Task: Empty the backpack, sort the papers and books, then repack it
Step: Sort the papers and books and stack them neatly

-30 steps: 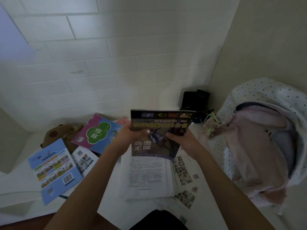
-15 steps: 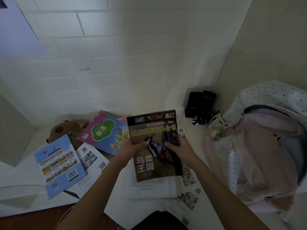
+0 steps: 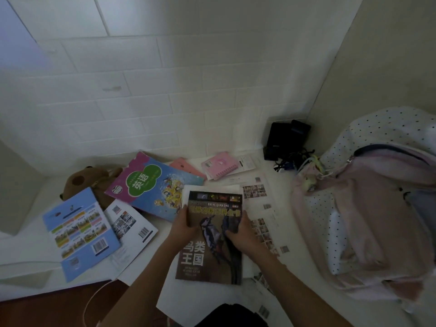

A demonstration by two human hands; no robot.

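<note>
One head-worn wide-angle view looks forward and steeply down from close above a white surface [image 3: 28, 251] in a corner. Tiled wall [image 3: 165, 67] fills the upper frame; both forearms enter from the bottom edge.

Dark bird book [image 3: 210, 251] atop papers [image 3: 262, 208]
</note>
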